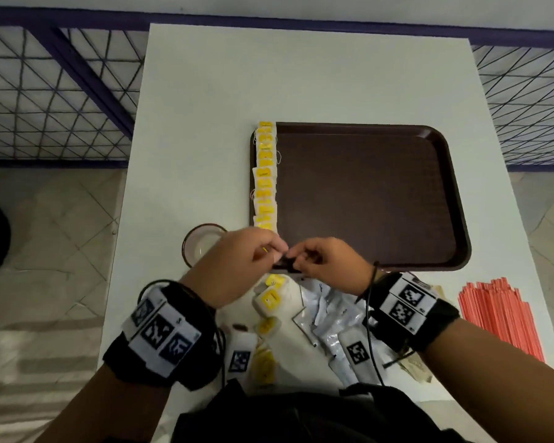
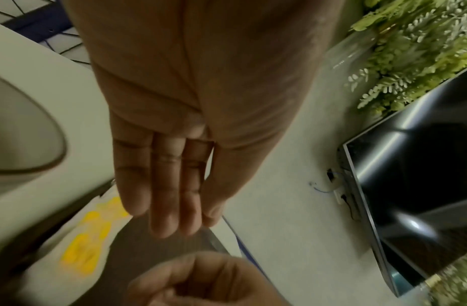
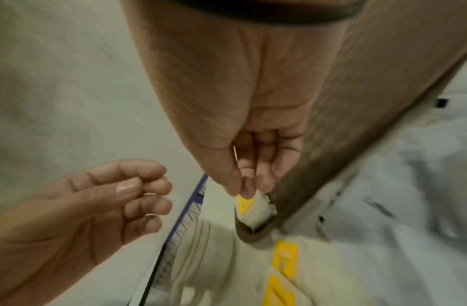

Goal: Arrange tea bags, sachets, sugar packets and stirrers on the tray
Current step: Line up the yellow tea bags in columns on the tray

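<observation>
A brown tray point(image 1: 365, 193) lies on the white table, with a column of several yellow-tagged tea bags point(image 1: 265, 174) along its left edge. Both hands meet over the tray's near-left corner. My right hand point(image 1: 301, 255) point(image 3: 249, 190) pinches one tea bag point(image 3: 256, 209) by its top, and the bag hangs down onto the tray corner. My left hand point(image 1: 277, 249) point(image 3: 148, 196) hovers just left of it with its fingers loosely curled; nothing shows between them. In the head view the hands hide the held bag.
Loose tea bags point(image 1: 269, 298) and white sachets point(image 1: 330, 321) are piled at the table's near edge. A stack of red stirrers point(image 1: 499, 314) lies at the near right. A glass point(image 1: 199, 244) stands left of the tray. Blue mesh railings flank the table.
</observation>
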`<state>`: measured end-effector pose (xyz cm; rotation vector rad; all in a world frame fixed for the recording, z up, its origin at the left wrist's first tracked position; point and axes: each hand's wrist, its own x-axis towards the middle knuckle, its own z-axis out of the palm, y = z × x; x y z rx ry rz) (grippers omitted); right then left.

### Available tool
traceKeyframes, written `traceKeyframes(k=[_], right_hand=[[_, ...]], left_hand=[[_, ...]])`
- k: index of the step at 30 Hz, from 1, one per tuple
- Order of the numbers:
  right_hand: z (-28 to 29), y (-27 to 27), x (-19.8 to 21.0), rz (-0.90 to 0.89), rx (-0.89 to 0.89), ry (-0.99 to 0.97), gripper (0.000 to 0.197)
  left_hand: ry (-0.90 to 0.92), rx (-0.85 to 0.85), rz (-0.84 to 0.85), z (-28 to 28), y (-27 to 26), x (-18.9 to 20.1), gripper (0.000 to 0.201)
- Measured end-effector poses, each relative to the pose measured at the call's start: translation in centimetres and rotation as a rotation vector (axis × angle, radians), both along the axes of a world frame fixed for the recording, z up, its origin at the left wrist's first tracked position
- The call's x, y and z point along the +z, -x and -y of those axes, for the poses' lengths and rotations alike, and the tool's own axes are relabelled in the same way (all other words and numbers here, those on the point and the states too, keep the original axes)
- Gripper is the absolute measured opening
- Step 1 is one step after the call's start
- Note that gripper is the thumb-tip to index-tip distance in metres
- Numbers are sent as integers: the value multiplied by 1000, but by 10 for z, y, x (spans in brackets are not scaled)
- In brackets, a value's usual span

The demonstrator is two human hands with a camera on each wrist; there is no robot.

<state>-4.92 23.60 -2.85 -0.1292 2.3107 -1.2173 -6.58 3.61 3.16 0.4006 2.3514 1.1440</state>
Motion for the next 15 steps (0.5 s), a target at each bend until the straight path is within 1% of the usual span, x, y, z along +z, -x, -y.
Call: traceKeyframes(k=[2,4,6,9,10,13,15], right_hand=[[2,-18,-2,-30,81,-44,19],[8,-34,0,-49,168,-49,20],[14,-46,4,-49,293,-39,21],[25,-63,5,-54,462,-64,21],[29,-68,3,-59,494,-69,22],[41,-78,-2,-55,514,-69,33],[46,-83,-5,-62,512,-77,39]], left_hand=[[34,-42,38,6,-36,-5,18],[67,-38,103,17,-68,-13,19],[76,-12,152,28,-96,-18,20],[80,60,110,43,-128,-27,42],[97,104,113,48,-137,-30,42],[207,204,154,61,-155,-46,25],[266,258,238,63,-162,-58,26]])
